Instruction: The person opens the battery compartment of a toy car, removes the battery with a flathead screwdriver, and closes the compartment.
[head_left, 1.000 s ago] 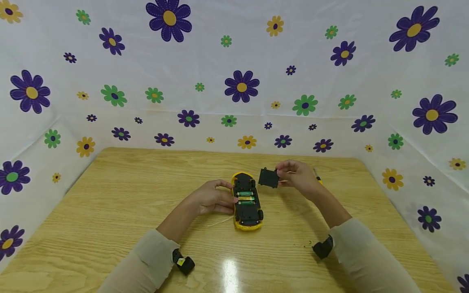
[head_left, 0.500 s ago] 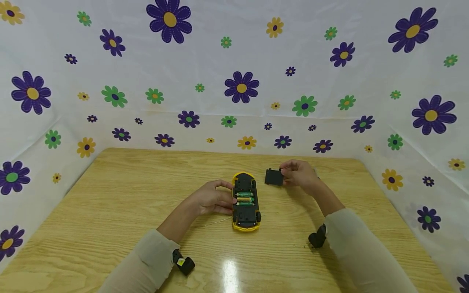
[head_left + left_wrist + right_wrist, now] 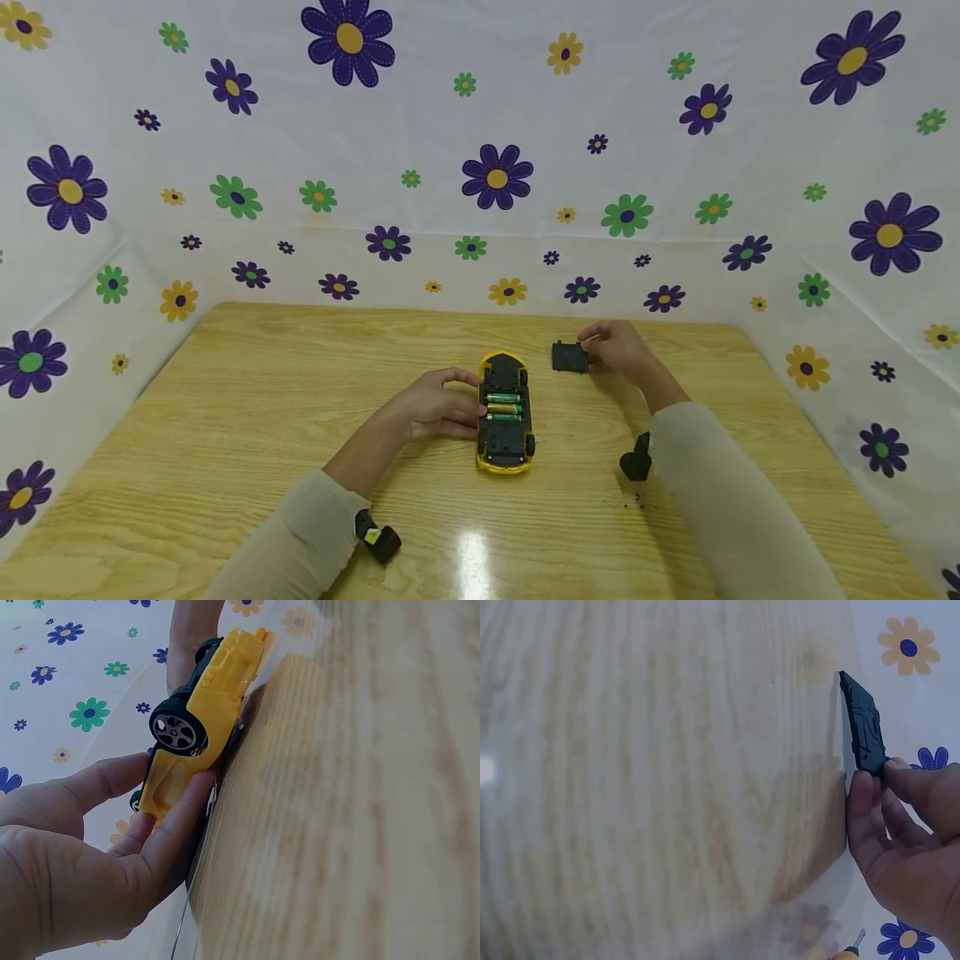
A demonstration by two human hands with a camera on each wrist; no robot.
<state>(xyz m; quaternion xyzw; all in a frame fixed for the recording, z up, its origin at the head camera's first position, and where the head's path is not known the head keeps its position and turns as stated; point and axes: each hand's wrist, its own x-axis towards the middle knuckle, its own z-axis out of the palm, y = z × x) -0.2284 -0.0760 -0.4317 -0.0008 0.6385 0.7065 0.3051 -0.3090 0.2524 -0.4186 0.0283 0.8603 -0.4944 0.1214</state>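
A yellow toy car lies upside down on the table, its black underside up. Several green and gold batteries sit side by side in its battery bay. My left hand grips the car by its left side; in the left wrist view its fingers and thumb span the yellow body near a wheel. To the right of the car, my right hand pinches a black battery cover by its right edge. The right wrist view has this cover close above the table, between thumb and fingers.
A screwdriver with a yellow handle lies near the right hand. Tiny dark bits, perhaps screws, lie on the wooden table at right front. A flowered white cloth stands behind the table and along both sides.
My right hand has carried the battery cover a little to the right and away from the car, lowering it toward the table. The car has straightened slightly under my left hand.
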